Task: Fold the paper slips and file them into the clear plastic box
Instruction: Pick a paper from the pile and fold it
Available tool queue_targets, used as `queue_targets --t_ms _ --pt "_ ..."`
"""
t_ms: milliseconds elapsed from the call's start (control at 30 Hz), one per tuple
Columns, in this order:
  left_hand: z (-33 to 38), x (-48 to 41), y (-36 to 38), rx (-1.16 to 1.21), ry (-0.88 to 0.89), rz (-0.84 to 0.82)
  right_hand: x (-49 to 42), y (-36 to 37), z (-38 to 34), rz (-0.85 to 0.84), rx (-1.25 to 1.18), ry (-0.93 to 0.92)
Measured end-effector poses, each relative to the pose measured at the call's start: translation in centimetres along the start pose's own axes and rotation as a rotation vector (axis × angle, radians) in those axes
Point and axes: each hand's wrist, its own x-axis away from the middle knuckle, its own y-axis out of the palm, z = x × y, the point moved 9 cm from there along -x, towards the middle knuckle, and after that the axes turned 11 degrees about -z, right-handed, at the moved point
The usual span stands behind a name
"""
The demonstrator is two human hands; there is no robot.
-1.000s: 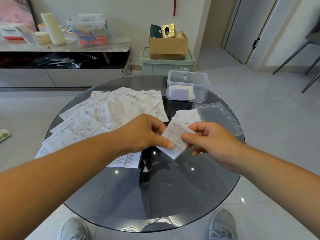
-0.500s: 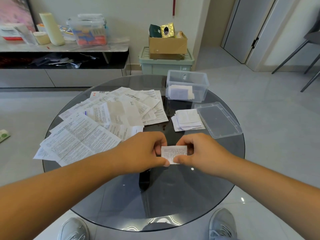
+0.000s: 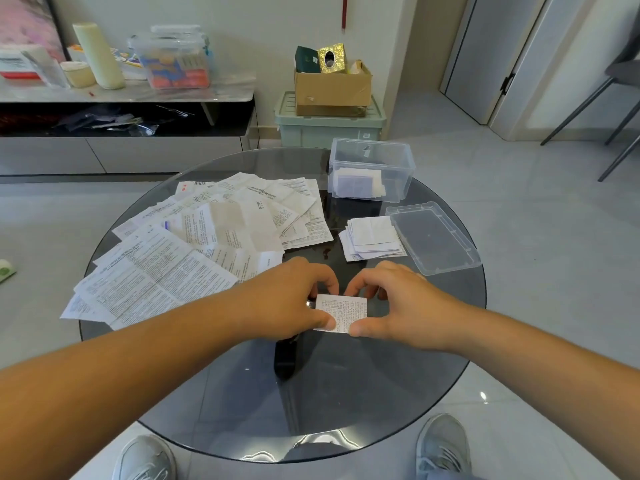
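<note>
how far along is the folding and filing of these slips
Early. Done: a few folded papers lie in the clear plastic box, and a small folded stack sits beside its lid, not yet filed. In hand: the left hand and right hand pinch one folded slip over the glass table. Left: the big spread of unfolded sheets.

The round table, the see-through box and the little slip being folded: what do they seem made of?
Table: dark tinted glass, glossy; the floor shows through it and light spots glint on it.
Box: thin clear plastic, probably; the folded papers inside show through its slightly hazy walls.
Slip: thin matt white paper, printed with fine text, folded flat.
</note>
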Motion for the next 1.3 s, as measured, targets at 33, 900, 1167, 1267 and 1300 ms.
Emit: queue_targets --t_ms 33,900,1167,1267,1300 --pt "0.0 0.0 -0.1 -0.014 -0.009 0.004 0.1 -0.1 0.0 -0.014 0.008 0.006" --pt "-0.3 -5.2 -6.7 0.548 -0.005 0.344 -1.6 -9.8 3.5 0.452 -0.403 0.000" --pt "-0.6 -10.3 -8.0 0.446 -0.075 0.401 -4.3 -10.8 6.2 0.525 -0.233 0.148" --pt "-1.2 -11.3 -7.7 0.409 -0.100 0.383 -4.9 -10.6 6.1 0.527 -0.157 0.170" --pt "-1.4 -11.5 -7.4 0.398 -0.107 0.373 -5.1 -10.3 6.1 0.515 -0.122 0.179"
